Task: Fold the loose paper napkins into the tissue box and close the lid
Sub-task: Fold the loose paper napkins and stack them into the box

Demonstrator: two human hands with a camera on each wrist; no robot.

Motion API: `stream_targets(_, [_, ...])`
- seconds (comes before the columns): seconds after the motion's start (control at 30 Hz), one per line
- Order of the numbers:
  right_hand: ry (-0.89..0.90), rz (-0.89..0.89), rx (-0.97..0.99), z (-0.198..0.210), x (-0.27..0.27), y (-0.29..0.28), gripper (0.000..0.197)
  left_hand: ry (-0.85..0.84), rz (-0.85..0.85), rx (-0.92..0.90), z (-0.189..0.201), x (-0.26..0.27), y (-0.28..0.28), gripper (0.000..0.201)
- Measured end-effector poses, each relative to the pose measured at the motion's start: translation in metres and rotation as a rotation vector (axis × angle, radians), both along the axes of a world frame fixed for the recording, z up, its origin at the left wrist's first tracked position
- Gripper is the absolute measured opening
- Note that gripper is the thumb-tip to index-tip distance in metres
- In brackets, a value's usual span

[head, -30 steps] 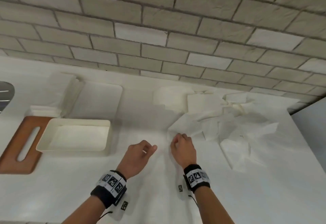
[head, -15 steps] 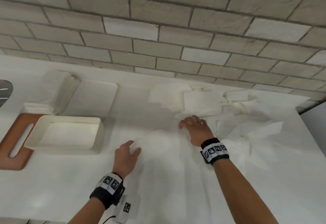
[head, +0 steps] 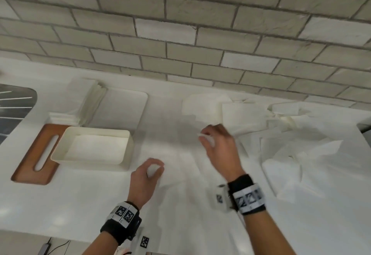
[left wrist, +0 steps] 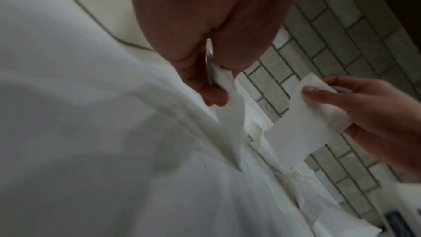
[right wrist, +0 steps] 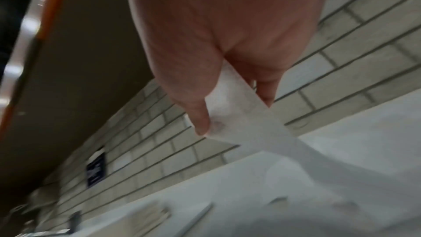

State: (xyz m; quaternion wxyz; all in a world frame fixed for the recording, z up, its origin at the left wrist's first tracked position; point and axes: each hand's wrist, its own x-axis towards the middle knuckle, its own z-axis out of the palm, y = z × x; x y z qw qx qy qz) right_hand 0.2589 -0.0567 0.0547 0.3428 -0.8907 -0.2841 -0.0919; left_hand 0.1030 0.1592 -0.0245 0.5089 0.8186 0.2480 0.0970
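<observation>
Item, napkin [head: 180,174]: one white sheet, spread on the counter [head: 60,204] between our two hands and lifted at two corners; its near corner is pinched by the left hand [head: 147,176], thumb and fingers clamped together on the paper, as the left wrist view shows [left wrist: 218,86]; its far corner is pinched by the right hand [head: 218,144], thumb pressed against the fingers with the paper between, plain in the right wrist view [right wrist: 227,113].

Item, box [head: 96,148]: cream, open, standing on the counter left of the left hand, well apart from it; white paper lies flat inside, though we cannot tell how many sheets.

Item, lid [head: 30,158]: brown wood with a long slot, lying flat, partly under the box's left end.

Item, pile [head: 301,144]: loose white napkins, crumpled and overlapping, on the counter right of the right hand and along the wall [head: 180,33].

Item, stack [head: 86,102]: folded white napkins behind the box; beside it a flat white tray [head: 124,110].

Item, wall: pale brick with grey joints, behind the counter.
</observation>
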Motion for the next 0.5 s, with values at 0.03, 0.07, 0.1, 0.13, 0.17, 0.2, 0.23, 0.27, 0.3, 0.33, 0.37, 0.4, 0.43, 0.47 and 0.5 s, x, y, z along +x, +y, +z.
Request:
stream_targets(0.03, [-0.017,0.000,-0.019,-0.006,-0.023,0.015,0.005,0.025,-0.003,-0.031,-0.003,-0.002,0.000,0.017])
stream_targets(0.07, [-0.045,-0.007,-0.069,-0.015,-0.042,0.030,0.003,0.057,0.004,-0.074,-0.004,-0.005,0.000,0.017])
stream_targets(0.1, [-0.072,-0.010,-0.136,-0.027,-0.060,0.045,0.002,0.098,0.014,-0.124,-0.004,-0.007,0.000,0.020])
stream_targets(0.13, [-0.087,0.003,-0.195,-0.040,-0.077,0.057,0.004,0.144,0.023,-0.191,-0.004,-0.009,0.000,0.032])
stream_targets(0.17, [-0.074,0.027,-0.228,-0.054,-0.092,0.065,0.007,0.182,0.029,-0.278,-0.005,-0.009,-0.001,0.047])
stream_targets(0.2, [-0.041,0.055,-0.238,-0.066,-0.105,0.073,0.009,0.210,0.036,-0.380,-0.006,-0.010,0.001,0.060])
stream_targets(0.23, [-0.003,0.073,-0.237,-0.076,-0.116,0.078,0.009,0.231,0.036,-0.472,-0.007,-0.010,0.002,0.070])
stream_targets(0.27, [0.043,0.078,-0.226,-0.085,-0.124,0.082,0.008,0.239,0.031,-0.519,-0.006,-0.009,0.003,0.074])
stream_targets(0.3, [0.115,0.075,-0.207,-0.091,-0.131,0.085,0.010,0.238,0.019,-0.505,-0.005,-0.009,0.004,0.073])
stream_targets(0.33, [0.209,0.079,-0.174,-0.097,-0.135,0.086,0.014,0.232,0.005,-0.457,-0.003,-0.009,0.005,0.067])
stream_targets(0.37, [0.323,0.090,-0.117,-0.099,-0.137,0.085,0.018,0.226,-0.011,-0.409,-0.002,-0.009,0.006,0.058])
stream_targets(0.4, [0.437,0.109,-0.044,-0.098,-0.137,0.082,0.022,0.221,-0.028,-0.384,-0.001,-0.010,0.007,0.049])
stream_targets(0.43, [0.529,0.138,0.032,-0.095,-0.134,0.077,0.026,0.218,-0.048,-0.374,-0.001,-0.010,0.009,0.043])
stream_targets(0.47, [0.600,0.164,0.104,-0.090,-0.129,0.070,0.030,0.220,-0.072,-0.351,-0.003,-0.010,0.011,0.038])
stream_targets(0.5, [0.657,0.169,0.168,-0.085,-0.121,0.063,0.031,0.227,-0.093,-0.307,-0.006,-0.011,0.014,0.033])
